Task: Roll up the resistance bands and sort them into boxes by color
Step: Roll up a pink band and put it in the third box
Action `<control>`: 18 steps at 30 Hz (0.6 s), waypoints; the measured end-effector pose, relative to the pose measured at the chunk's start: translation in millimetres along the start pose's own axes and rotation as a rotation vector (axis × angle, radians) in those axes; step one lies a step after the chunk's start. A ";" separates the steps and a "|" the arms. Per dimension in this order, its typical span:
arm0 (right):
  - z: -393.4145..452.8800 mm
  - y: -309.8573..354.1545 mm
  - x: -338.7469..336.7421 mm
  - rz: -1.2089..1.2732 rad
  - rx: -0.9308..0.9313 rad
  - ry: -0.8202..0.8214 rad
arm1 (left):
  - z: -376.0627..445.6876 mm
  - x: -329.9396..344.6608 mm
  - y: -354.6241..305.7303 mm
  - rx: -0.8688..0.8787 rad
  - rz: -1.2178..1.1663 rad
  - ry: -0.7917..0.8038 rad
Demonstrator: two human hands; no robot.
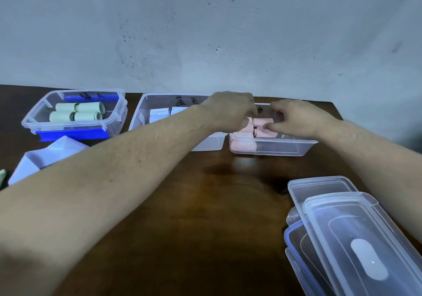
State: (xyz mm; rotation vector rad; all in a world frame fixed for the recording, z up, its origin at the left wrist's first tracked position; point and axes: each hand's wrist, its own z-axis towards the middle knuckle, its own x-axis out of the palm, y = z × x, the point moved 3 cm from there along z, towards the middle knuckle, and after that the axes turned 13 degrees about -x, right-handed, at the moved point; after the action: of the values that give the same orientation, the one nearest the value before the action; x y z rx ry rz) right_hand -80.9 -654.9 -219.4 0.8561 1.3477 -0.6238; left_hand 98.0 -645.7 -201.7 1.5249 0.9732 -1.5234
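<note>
Both hands reach over the right-hand clear box (271, 148) at the table's far side. My left hand (230, 109) and my right hand (294, 117) together hold a rolled pink band (262, 123) just above the box, fingers curled round its ends. More pink rolls (243, 146) lie inside that box. The middle clear box (146, 111), marked B, holds pale blue rolls (159, 114). The left box (29, 122) with blue clips holds several green rolls (78, 112).
A loose pale blue band (45, 156) lies at the left, with a scrap of green (2, 177) at the frame's edge. Stacked clear lids (349, 234) sit at the front right. A wall stands right behind the boxes.
</note>
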 end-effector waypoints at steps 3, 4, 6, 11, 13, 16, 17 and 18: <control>-7.3 20.8 -7.5 -0.011 0.003 -0.073 | -40.4 -13.8 11.1 -0.027 -0.072 -0.169; -9.5 28.1 -9.3 -0.015 0.000 -0.093 | -51.0 -15.9 16.3 -0.034 -0.094 -0.210; -14.3 46.3 -12.4 -0.006 -0.027 -0.118 | -76.6 -18.5 27.3 -0.048 -0.133 -0.263; -15.4 115.2 -12.7 0.043 -0.143 -0.142 | -148.0 -16.7 65.2 -0.124 -0.163 -0.280; -12.6 142.6 -7.2 0.062 -0.155 -0.122 | -176.1 -9.7 82.1 -0.181 -0.141 -0.242; -6.6 181.7 3.1 0.063 -0.168 -0.093 | -214.1 2.2 109.8 -0.237 -0.141 -0.199; -3.6 198.2 8.9 0.071 -0.173 -0.086 | -229.6 8.0 122.6 -0.259 -0.125 -0.172; -2.8 206.4 12.5 0.076 -0.173 -0.075 | -237.2 14.6 130.7 -0.285 -0.094 -0.144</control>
State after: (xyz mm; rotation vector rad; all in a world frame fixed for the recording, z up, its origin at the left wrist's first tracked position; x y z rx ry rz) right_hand 86.3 -535.2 -197.2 0.7335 1.2754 -0.4684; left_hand 316.8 -486.1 -216.0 1.1693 1.1358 -1.4650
